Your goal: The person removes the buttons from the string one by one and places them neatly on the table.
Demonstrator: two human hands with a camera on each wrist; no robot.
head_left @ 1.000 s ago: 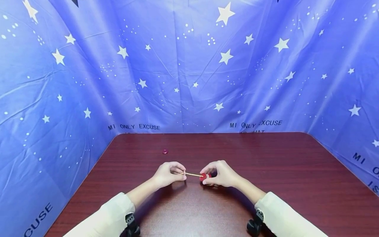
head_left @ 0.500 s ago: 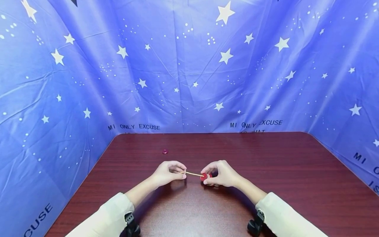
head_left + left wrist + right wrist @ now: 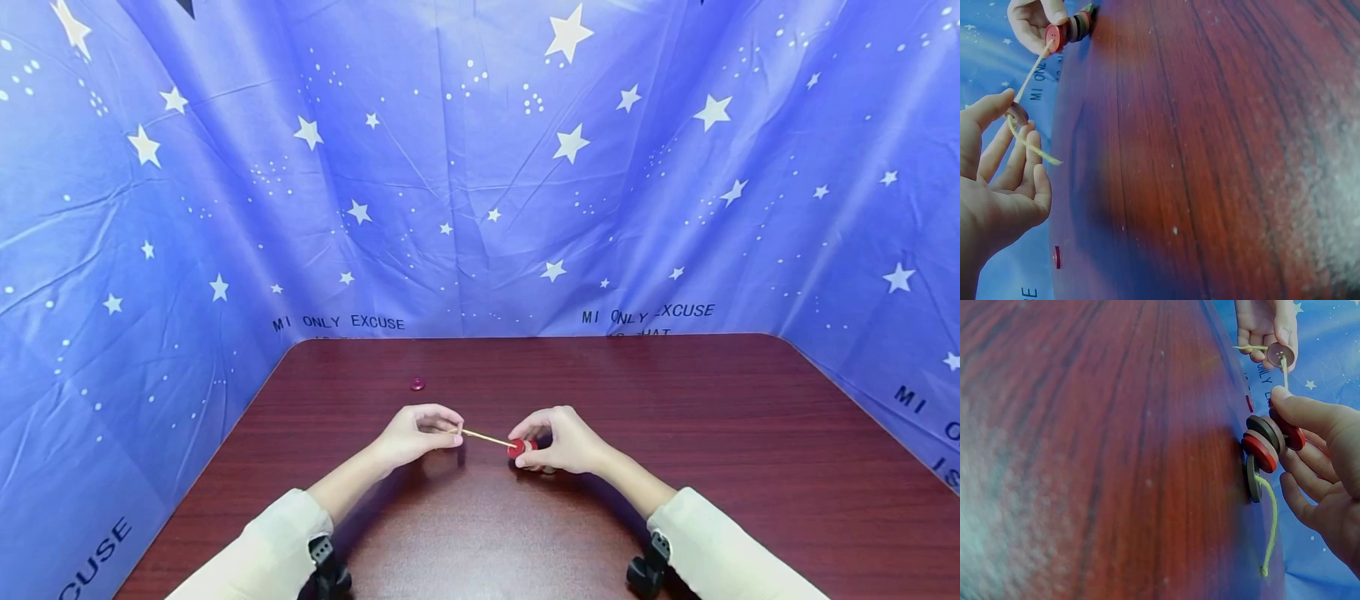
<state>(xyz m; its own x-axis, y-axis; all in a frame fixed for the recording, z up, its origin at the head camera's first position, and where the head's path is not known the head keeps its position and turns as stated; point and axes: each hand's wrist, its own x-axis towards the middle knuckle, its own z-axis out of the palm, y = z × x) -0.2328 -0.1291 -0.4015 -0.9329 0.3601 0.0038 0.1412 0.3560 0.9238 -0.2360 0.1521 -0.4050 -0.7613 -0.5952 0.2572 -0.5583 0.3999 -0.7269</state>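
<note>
In the head view my left hand (image 3: pixel 416 436) and right hand (image 3: pixel 566 442) face each other over the table, with a yellow string (image 3: pixel 487 437) stretched between them. Thumb and finger of the left hand pinch a brown button (image 3: pixel 1019 114), through which the string runs; its loose tail hangs past the fingers. My right hand pinches a red button (image 3: pixel 1292 432) at the near end of a row of threaded buttons. Below it on the same string hang several more, including another red button (image 3: pixel 1259 453) and a dark button (image 3: pixel 1252 479), where a string tail dangles.
A loose dark-red button (image 3: pixel 417 384) lies on the reddish-brown wooden table (image 3: pixel 675 400), beyond the left hand. Blue star-printed cloth (image 3: pixel 465 167) hangs behind and on both sides of the table. Each wrist carries a black camera mount (image 3: pixel 648 567).
My left hand has moved slightly left and away from me with the brown button, and more string shows between the hands. The right hand has stayed nearly in place.
</note>
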